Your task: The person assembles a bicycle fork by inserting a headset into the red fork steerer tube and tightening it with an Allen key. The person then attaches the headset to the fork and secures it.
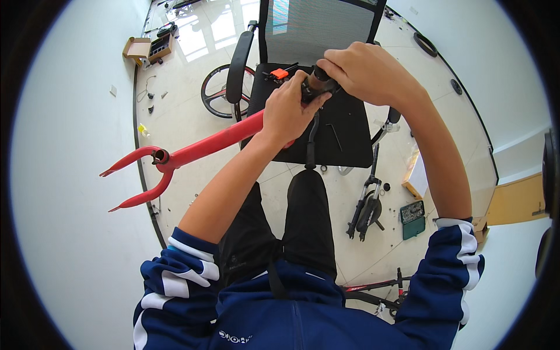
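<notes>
A red bicycle frame section slants from the chair toward the left, its two-pronged end out past the seat. My left hand is wrapped round its upper end, beside a dark clamp-like part. Fingers of my right hand close on a short black cylindrical piece at that same end; its exact kind is partly hidden. Below my hands, a black rod with a thick grip lies over the front edge of the black chair seat. An L-shaped hex key rests to its right.
An orange item and dark tools lie on the seat's left. Around the chair are a wheel, a suspension fork, an open green case, another bicycle frame and an open cardboard box. Armrests flank the seat.
</notes>
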Demonstrator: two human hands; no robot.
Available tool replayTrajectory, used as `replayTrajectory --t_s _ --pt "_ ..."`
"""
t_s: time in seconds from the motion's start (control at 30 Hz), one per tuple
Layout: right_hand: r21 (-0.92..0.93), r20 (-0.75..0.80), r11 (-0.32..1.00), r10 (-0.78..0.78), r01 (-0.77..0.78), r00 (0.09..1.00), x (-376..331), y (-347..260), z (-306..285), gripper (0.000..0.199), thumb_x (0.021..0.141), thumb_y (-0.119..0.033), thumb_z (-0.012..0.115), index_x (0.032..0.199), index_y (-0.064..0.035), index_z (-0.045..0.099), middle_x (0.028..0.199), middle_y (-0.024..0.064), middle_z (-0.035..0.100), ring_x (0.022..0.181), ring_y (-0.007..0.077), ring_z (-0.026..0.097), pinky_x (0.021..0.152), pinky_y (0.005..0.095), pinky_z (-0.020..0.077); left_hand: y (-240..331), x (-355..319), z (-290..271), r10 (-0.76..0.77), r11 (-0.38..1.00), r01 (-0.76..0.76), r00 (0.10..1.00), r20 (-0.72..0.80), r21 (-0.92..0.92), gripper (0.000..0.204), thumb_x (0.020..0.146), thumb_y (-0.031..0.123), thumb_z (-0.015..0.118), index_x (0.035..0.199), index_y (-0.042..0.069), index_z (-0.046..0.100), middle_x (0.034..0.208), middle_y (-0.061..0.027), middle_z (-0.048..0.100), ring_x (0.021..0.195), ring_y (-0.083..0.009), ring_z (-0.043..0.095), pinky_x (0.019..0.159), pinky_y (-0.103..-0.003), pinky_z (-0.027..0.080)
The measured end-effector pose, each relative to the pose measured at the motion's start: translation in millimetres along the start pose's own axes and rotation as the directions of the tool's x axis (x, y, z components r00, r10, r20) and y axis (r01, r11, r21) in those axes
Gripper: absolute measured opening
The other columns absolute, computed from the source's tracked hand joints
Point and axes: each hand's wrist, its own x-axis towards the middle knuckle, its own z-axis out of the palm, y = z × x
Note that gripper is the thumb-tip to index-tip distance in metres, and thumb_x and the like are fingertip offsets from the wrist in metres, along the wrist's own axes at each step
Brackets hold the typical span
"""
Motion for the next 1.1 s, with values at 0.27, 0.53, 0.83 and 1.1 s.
replayTrajectory --t_s 0.27,0.53,0.83,1.1 --pt "0.017 -0.029 1.0 0.003 -0.002 1.0 1.5 -11.7 -11.0 0.025 0.098 -0.026 0.049 0.092 -0.0034 0.058 0.069 0.0162 0.065 0.064 0.0327 0.063 0.063 0.0391 0.0506 -6.5 -0.9 -1.6 0.034 0.999 -0.034 0.999 -0.023 0.012 0.043 0.088 0.039 0.071 0.107 0.006 0.052 0.088 -0.0111 0.066 0.074 -0.0288 0.066 0.067 -0.037 0.051" --pt "-0.144 0.057 0.988 0.06 -0.051 0.997 7.0 -7.7 -5.9 0.022 0.096 -0.024 0.053 0.091 -0.0041 0.06 0.071 0.016 0.066 0.067 0.0351 0.067 0.063 0.0401 0.0523 -3.3 2.2 0.6 0.001 1.0 -0.001 1.0 0.001 0.014 0.043 0.088 0.04 0.071 0.107 0.006 0.051 0.088 -0.0109 0.066 0.073 -0.029 0.066 0.067 -0.037 0.051" --pt "0.061 -0.172 0.99 -0.116 0.129 0.978 0.9 -5.3 8.2 0.021 0.097 -0.024 0.055 0.094 -0.0034 0.057 0.067 0.0157 0.065 0.065 0.0357 0.065 0.063 0.0412 0.052 -5.3 1.4 -0.2 0.026 1.0 -0.026 1.0 -0.017 0.015 0.045 0.088 0.041 0.071 0.107 0.005 0.051 0.087 -0.011 0.066 0.074 -0.029 0.066 0.066 -0.037 0.051" --pt "0.065 -0.034 0.998 0.02 -0.017 0.999 2.8 -10.1 -12.9 0.021 0.097 -0.024 0.057 0.095 -0.0029 0.058 0.068 0.0171 0.064 0.064 0.0365 0.064 0.067 0.0403 0.0521 -3.0 2.9 -2.5 0.006 1.0 -0.006 0.999 -0.035 0.001 0.044 0.087 0.041 0.071 0.103 0.006 0.05 0.083 -0.0109 0.065 0.073 -0.03 0.065 0.066 -0.039 0.05"
